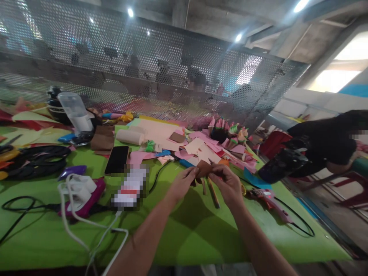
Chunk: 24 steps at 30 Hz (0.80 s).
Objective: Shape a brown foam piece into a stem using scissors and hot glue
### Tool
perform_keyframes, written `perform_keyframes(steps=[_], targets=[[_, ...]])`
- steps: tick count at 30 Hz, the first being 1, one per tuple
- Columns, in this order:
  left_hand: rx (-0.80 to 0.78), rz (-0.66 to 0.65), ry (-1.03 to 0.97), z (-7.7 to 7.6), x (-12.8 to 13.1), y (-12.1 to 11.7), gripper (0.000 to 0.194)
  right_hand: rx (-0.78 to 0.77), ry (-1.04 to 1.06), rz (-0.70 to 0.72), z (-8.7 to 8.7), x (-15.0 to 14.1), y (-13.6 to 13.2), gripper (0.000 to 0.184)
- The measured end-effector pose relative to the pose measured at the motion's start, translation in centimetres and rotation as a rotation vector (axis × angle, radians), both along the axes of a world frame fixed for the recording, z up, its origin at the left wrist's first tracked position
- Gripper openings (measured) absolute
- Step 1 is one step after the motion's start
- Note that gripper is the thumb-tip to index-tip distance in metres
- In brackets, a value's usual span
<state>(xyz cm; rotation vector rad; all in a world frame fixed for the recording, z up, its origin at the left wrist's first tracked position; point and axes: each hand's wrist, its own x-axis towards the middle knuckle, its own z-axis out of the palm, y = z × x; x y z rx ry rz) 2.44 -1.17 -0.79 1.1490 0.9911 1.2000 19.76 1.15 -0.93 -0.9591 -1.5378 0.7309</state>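
My left hand (181, 183) and my right hand (226, 184) meet above the green table (184, 230), both pinching a small brown paper piece (203, 168) between the fingertips. Thin brown strips (213, 193) hang or lie just below the hands. The fingers of both hands are closed on the paper. A heap of pink and cream paper pieces (201, 147) lies just beyond the hands.
A black phone (117, 159), a white cable (86, 222) with charger, black scissors (37, 157), a clear bottle (77, 112) and a glue gun (268, 199) lie on the table. Paper flowers (230, 130) stand at the back. A person in black (322, 145) sits at right. A perforated metal screen (143, 65) backs the table.
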Motion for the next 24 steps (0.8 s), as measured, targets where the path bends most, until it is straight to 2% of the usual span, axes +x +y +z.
perform_keyframes(steps=[3,7,11,15,19,24], targets=[[0.045,-0.045,0.047,0.3,-0.2,-0.4,0.053,-0.044,0.016,-0.038,-0.4,0.1,0.2,0.016],[0.088,-0.08,0.091,-0.1,0.0,0.0,0.045,-0.088,0.046,-0.055,-0.4,-0.1,0.1,0.018],[0.098,-0.065,0.124,-0.7,0.2,0.6,0.037,-0.105,0.123,-0.035,0.0,-0.5,-0.1,0.025],[0.097,-0.058,0.114,-0.5,0.1,0.6,0.035,-0.142,0.175,-0.004,0.4,-0.9,-0.2,0.037],[0.089,-0.049,0.131,-0.2,0.0,0.5,0.032,-0.225,0.2,0.019,0.4,-0.8,0.0,0.032],[0.084,0.037,0.154,-0.3,-0.2,0.8,0.025,-0.218,0.223,-0.006,0.4,-0.7,0.1,0.031]])
